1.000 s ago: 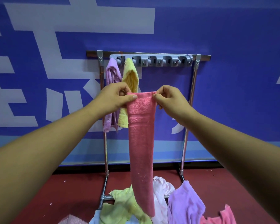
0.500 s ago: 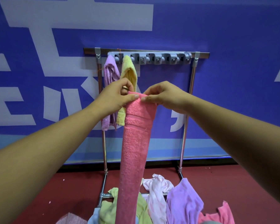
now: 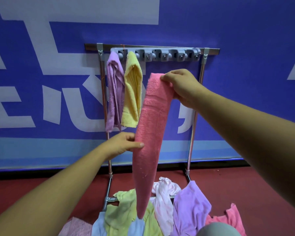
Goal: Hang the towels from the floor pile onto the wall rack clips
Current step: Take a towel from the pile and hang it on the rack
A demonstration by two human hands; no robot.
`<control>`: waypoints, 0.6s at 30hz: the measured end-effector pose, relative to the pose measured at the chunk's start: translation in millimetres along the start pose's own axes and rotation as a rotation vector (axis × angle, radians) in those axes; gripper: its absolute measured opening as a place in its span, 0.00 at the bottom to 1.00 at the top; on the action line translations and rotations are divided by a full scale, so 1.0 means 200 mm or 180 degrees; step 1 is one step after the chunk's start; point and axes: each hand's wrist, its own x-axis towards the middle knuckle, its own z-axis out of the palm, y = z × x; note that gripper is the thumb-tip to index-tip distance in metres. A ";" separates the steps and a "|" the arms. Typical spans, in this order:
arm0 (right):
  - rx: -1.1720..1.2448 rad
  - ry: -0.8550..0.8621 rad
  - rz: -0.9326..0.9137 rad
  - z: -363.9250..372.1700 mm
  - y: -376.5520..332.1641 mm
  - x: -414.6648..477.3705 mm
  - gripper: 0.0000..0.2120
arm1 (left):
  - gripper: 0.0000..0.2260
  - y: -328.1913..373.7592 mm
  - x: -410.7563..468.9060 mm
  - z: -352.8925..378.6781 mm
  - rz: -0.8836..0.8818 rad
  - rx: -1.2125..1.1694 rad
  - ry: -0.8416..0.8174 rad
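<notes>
Bottom of the frame first: the floor pile (image 3: 191,205) sits right under me. The tail of the pink towel (image 3: 150,133) dangles down onto it, though I can't tell if it's actually touching. If it is, lifting could snag a loose towel and drag it along.

Middle of the frame, my left hand (image 3: 121,145) pinches the towel's left edge about halfway down, thumb on the front. That grip is only steadying it. If I tug sideways there, I'd guess the folded strip twists open and gets too wide for a clip.

Up and to the right, my right hand (image 3: 182,86) grips the top end, fingers curled over the edge. That's carrying all the weight, so a slip there drops the towel back on the heap.

Furthest back, the clip rail (image 3: 177,56) runs along the top centre of the frame. The purple towel (image 3: 113,92) and yellow towel (image 3: 132,92) hang from its left end. The next free clip (image 3: 147,56) is just beside the yellow one, so shoving in carelessly might knock that one loose.
</notes>
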 end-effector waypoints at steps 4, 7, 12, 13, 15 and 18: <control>-0.0187 0.0774 0.0385 -0.11 0.10 0.05 0.07 | 0.12 -0.08 -0.01 -0.02 0.0063 -0.0704 0.0110; -0.0712 0.1128 0.0809 -0.18 0.27 0.04 0.02 | 0.27 -0.05 0.00 -0.11 0.0230 -0.1277 0.0181; -0.1757 0.0213 0.1709 -0.15 0.65 -0.09 0.06 | 0.19 0.11 0.04 -0.19 0.0404 -0.1526 0.0257; -0.1792 -0.0058 0.1865 -0.12 0.69 -0.11 0.07 | 0.18 0.15 0.04 -0.19 0.0378 -0.1479 0.0240; -0.1938 -0.0517 0.1953 -0.07 0.71 -0.14 0.07 | 0.20 0.22 0.04 -0.18 0.0336 -0.1412 0.0125; -0.1742 -0.0850 0.1313 0.00 0.65 -0.13 0.13 | 0.22 0.27 0.06 -0.16 0.0234 -0.1310 -0.0139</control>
